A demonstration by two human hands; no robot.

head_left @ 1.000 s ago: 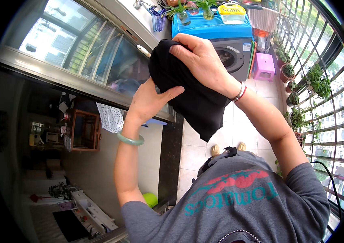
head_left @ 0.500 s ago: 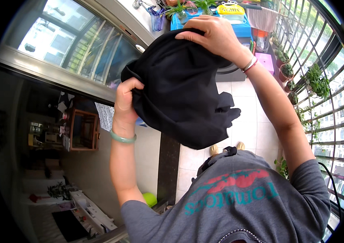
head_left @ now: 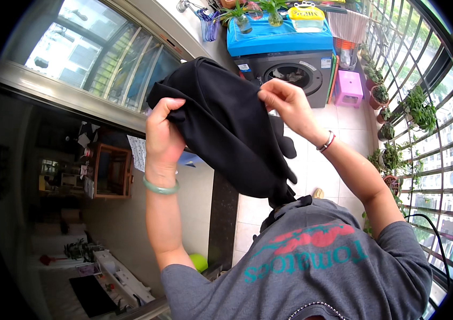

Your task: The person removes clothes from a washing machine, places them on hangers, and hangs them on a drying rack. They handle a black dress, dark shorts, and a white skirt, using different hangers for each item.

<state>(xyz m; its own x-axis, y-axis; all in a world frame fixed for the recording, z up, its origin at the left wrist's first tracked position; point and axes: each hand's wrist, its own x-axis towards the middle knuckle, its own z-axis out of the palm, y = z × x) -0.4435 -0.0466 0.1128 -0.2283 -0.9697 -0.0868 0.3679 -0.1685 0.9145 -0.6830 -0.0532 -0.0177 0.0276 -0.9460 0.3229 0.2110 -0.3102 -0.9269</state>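
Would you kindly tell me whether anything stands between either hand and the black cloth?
Nothing visible does: the left hand grips the black cloth near its left edge, and the right hand pinches its right edge. The washing machine stands beyond them, not in between.

The black cloth (head_left: 224, 125) hides most fingers of the left hand (head_left: 163, 136) and part of the washing machine (head_left: 294, 73).

A head-worn fisheye looks steeply down over the shirt (head_left: 306, 250), the hands (head_left: 163, 140) close before it and the washer (head_left: 290, 76) farther off at the top; its round field bends edges near the rim.
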